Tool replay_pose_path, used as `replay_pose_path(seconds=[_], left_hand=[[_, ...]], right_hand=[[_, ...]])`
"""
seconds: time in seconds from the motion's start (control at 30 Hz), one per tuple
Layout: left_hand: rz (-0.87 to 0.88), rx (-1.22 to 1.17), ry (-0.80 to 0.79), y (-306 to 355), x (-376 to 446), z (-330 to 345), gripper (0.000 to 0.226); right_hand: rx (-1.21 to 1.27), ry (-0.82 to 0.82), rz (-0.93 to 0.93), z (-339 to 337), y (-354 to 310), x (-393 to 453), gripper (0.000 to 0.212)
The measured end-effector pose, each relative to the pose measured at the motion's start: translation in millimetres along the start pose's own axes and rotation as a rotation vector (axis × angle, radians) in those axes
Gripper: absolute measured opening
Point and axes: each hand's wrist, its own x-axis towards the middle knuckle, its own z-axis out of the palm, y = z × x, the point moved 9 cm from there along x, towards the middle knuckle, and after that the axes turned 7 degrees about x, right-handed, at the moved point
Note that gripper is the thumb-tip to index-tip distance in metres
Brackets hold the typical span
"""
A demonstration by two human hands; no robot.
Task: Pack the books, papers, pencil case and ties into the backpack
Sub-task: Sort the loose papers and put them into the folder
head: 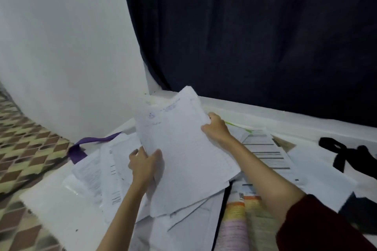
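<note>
Papers (183, 149), a thick sheaf of white printed sheets, are held tilted above the white table (53, 210), lifted clear of the loose sheets under them; the left hand (145, 166) grips the sheaf's near left edge, thumb curled over the top face and fingers tucked behind; the right hand (215, 128) grips its far right edge, fingers curled round the rim, thumb side on the front; both forearms reach in from the near edge of the table, the right one in a dark red sleeve (318, 226).

Under the sheaf and to its left lies a spread of more white sheets (106, 171), overlapping at odd angles; just left of the sheaf, at the table's far left corner, a purple tie (81, 146) hangs over the edge; right of the sheaf lies a sheet with dark printed bars (265, 151); near right of the sheaf, beneath the right forearm, an open book (242, 220) shows orange and pink pages; well right of the sheaf, a black tie (344, 153) lies looped on the table.

Behind the sheaf hangs a dark navy curtain (255, 26), with a white wall (61, 36) to its left; left of the table the floor (22, 149) has a brown and cream pattern.
</note>
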Motion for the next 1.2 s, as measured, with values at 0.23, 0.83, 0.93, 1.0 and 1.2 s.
replay_pose_path(seconds=[0.23, 0.83, 0.93, 1.0, 1.2], left_hand=[[-0.128, -0.242, 0.034, -36.2, -6.0, -7.5, 0.061], [-0.07, -0.404, -0.168, 6.9, -1.4, 19.4, 0.035], [-0.119, -0.492, -0.349, 11.2, -2.2, 28.5, 0.046], [-0.091, -0.567, -0.439, 18.8, -4.4, 31.6, 0.045], [-0.048, -0.484, -0.173, 8.5, -1.0, 1.3, 0.048]], right_hand=[[-0.54, -0.059, 0.195, 49.1, 60.5, -1.4, 0.05], [0.19, 0.05, 0.417, 8.8, 93.0, -17.9, 0.058], [0.369, 0.062, 0.449, -5.7, 88.7, -16.8, 0.043], [0.407, 0.036, 0.388, -12.4, 68.6, -16.0, 0.029], [0.338, -0.074, 0.212, 9.8, 7.7, -9.8, 0.016]])
